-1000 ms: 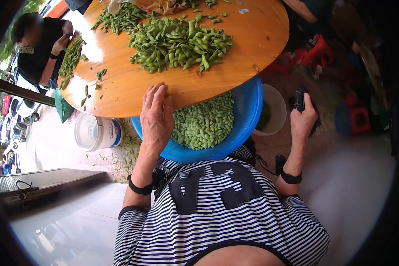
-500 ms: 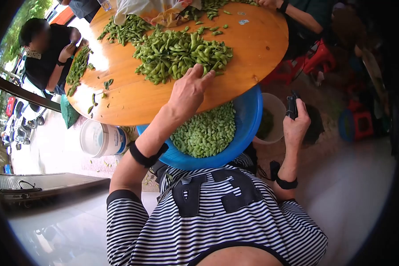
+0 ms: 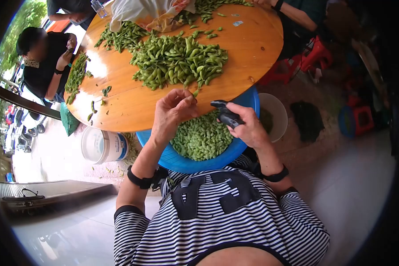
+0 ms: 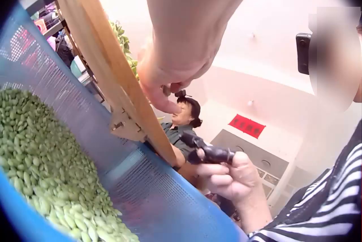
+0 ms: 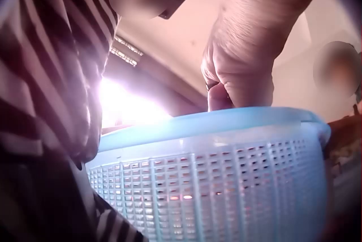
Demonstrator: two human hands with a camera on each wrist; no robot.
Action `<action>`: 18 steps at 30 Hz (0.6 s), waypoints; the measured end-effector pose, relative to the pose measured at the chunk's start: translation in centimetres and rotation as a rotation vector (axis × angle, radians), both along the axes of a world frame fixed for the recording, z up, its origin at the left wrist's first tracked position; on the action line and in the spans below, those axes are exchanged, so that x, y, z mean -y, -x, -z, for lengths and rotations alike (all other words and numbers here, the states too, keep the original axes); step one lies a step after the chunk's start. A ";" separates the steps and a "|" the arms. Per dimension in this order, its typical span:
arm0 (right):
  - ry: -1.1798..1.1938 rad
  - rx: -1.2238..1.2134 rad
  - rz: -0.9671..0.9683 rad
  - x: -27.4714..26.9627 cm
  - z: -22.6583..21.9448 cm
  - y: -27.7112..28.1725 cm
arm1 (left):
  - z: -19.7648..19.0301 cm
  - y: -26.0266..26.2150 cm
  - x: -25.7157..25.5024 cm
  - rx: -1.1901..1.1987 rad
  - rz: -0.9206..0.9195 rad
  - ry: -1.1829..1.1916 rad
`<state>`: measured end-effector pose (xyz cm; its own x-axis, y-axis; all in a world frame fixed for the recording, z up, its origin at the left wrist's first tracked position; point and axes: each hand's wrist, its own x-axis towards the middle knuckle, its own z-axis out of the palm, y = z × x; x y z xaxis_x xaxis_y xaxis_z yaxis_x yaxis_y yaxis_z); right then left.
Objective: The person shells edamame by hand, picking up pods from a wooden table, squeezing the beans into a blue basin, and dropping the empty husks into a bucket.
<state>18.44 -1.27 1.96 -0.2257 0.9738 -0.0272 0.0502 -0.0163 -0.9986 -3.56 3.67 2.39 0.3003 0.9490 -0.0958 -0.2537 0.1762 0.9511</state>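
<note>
My left hand (image 3: 170, 113) pinches a green soybean pod (image 3: 195, 93) near the table's front edge. In my right hand (image 3: 250, 128) I grip a small black hand tool (image 3: 229, 117), its tip pointing toward the pod; what kind it is, I cannot tell. Below both hands sits a blue mesh basket (image 3: 195, 166), holding many shelled green beans (image 3: 201, 137). A heap of unshelled pods (image 3: 177, 62) lies on the wooden table (image 3: 252, 57) just beyond my left hand. The left wrist view also shows the black tool (image 4: 212, 154) beside the table edge.
Further pods and a cloth bag (image 3: 142, 15) lie toward the table's back. A white bucket (image 3: 93, 144) stands left on the floor, a pale tub (image 3: 277, 117) right of the basket. Other people sit around the table, one person (image 3: 40, 66) at the left. Red stools (image 3: 317, 55) stand at right.
My left hand rested on the table edge, reached to the pod heap, then drew back with a pod. My right hand has come in from the right with the tool, over the basket.
</note>
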 end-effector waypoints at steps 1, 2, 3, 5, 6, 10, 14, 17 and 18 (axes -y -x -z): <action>0.105 -0.063 -0.062 -0.3 -0.4 0.4 | -0.3 -0.5 0.7 0.018 -0.018 -0.013; 0.104 -0.054 -0.059 -0.7 -0.5 0.8 | -0.4 -0.9 1.3 0.040 -0.036 -0.028; 0.183 -0.275 -0.092 -1.1 -0.4 1.3 | -0.1 -1.1 1.6 0.044 -0.036 -0.029; 0.260 -0.493 -0.123 -1.3 -0.4 1.6 | 0.3 -1.5 1.9 0.059 -0.032 -0.080; 0.264 -0.525 -0.119 -1.2 -0.5 1.7 | 0.3 -1.6 2.0 0.040 -0.048 -0.085; 0.275 -0.534 -0.139 -1.0 -0.4 1.5 | 1.4 -2.1 2.4 -0.004 -0.114 -0.116; 0.289 -0.535 -0.085 -0.9 0.1 1.6 | 1.6 -2.1 2.8 -0.200 -0.132 -0.223; 0.250 -0.602 -0.145 -1.1 1.1 1.0 | 2.2 -2.2 3.0 -0.352 -0.188 -0.369; 0.274 -0.600 -0.135 -1.0 0.7 1.1 | 2.2 -2.3 3.0 -0.418 -0.237 -0.448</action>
